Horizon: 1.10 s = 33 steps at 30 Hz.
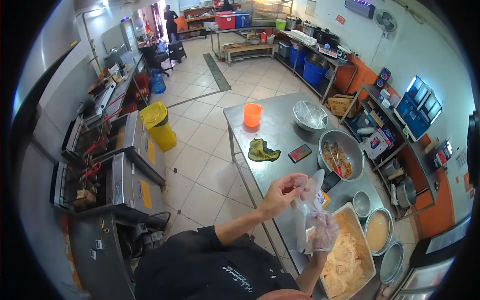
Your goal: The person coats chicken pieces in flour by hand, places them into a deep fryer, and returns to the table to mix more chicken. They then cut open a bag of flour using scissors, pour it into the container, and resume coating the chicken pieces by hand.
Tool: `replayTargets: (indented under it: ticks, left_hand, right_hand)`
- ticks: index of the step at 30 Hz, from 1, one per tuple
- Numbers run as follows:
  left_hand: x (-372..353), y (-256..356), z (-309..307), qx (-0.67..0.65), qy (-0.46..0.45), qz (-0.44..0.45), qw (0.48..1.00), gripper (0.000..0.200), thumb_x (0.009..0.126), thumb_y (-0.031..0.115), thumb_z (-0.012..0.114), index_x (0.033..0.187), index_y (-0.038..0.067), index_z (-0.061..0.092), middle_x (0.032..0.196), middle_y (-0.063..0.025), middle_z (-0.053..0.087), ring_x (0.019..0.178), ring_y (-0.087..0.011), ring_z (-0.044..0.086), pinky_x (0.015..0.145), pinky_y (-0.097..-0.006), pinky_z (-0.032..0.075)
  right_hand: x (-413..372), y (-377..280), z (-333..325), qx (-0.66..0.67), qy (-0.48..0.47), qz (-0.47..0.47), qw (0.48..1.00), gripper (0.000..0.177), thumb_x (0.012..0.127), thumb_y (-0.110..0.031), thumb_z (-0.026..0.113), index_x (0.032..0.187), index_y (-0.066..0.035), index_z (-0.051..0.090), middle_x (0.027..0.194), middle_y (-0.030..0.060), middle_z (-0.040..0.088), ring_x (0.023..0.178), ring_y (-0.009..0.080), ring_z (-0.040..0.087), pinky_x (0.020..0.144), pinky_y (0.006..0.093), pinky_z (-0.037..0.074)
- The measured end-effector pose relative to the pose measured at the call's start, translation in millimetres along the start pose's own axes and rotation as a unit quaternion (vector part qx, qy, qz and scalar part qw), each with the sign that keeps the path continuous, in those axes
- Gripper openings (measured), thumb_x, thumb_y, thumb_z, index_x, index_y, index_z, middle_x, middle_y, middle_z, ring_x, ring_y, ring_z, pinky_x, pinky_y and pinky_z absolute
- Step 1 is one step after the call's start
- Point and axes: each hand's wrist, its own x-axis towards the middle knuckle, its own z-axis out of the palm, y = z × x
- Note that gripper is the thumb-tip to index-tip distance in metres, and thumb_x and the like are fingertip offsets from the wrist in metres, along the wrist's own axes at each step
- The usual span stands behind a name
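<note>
Above the near part of the steel table (276,131), my left hand (284,196) is bare and closed, its fingers pinching thin clear plastic. That plastic looks like a disposable glove (314,189), hanging between my two hands. My right hand (322,232) wears a clear plastic glove, and its fingers are curled against the same loose plastic. Just beyond my right hand is a deep tray (370,274) of pale, floury batter or breading (342,267). A small orange-and-white packet (324,200) and a dark box-like item (331,181) lie partly hidden behind my hands.
On the table are an orange mug (252,115), a green cloth (263,150), a phone (300,153), a plastic-lined bowl (310,116), a large bowl (356,155) with red-handled tongs (336,160), and a bowl of pale liquid (379,231). Fryers (127,182) and a yellow bin (162,131) stand left.
</note>
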Motion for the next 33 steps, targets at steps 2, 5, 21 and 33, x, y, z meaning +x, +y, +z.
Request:
replayTargets:
  ticks: [2,5,21,33]
  left_hand:
    - [-0.3,-6.1,-1.2,0.003,-0.003,0.021,1.0,0.038,0.096,0.011,0.061,0.132,0.004,0.052,0.115,-0.0121,0.067,0.084,-0.0122,0.066,0.056,-0.0241,0.05]
    - [-5.0,-8.2,3.3,-0.039,0.018,-0.001,0.999,0.04,0.095,0.011,0.063,0.133,0.004,0.052,0.112,-0.0104,0.068,0.086,-0.013,0.067,0.056,-0.0243,0.05]
    - [-55.0,-105.5,69.3,-0.295,-0.013,-0.257,0.92,0.037,0.101,0.031,0.054,0.133,0.012,0.053,0.114,-0.0015,0.065,0.099,-0.0124,0.064,0.081,-0.0272,0.052]
    - [-85.2,-125.1,166.1,-0.022,-0.111,-0.348,0.931,0.033,0.095,0.021,0.065,0.123,0.003,0.061,0.109,-0.0089,0.068,0.092,-0.015,0.068,0.076,-0.0275,0.056]
  right_hand:
    - [-1.2,-0.5,4.6,0.087,0.055,0.013,0.995,0.012,0.096,-0.011,0.059,0.091,-0.001,0.064,0.089,0.0007,0.064,0.084,0.0094,0.057,0.081,0.0246,0.045]
    - [0.2,4.3,0.5,0.04,0.109,-0.058,0.992,0.016,0.097,-0.016,0.057,0.092,-0.002,0.065,0.083,-0.0023,0.06,0.076,0.0069,0.05,0.071,0.0226,0.041]
    - [-45.6,21.4,-139.1,-0.034,0.087,-0.058,0.994,0.014,0.093,-0.016,0.066,0.086,-0.005,0.062,0.08,-0.0016,0.058,0.073,0.0084,0.051,0.066,0.0246,0.045]
    - [-69.8,18.3,-190.9,0.034,0.238,-0.039,0.97,0.02,0.095,-0.014,0.064,0.081,-0.001,0.059,0.071,-0.0026,0.052,0.068,0.0062,0.046,0.061,0.0253,0.04]
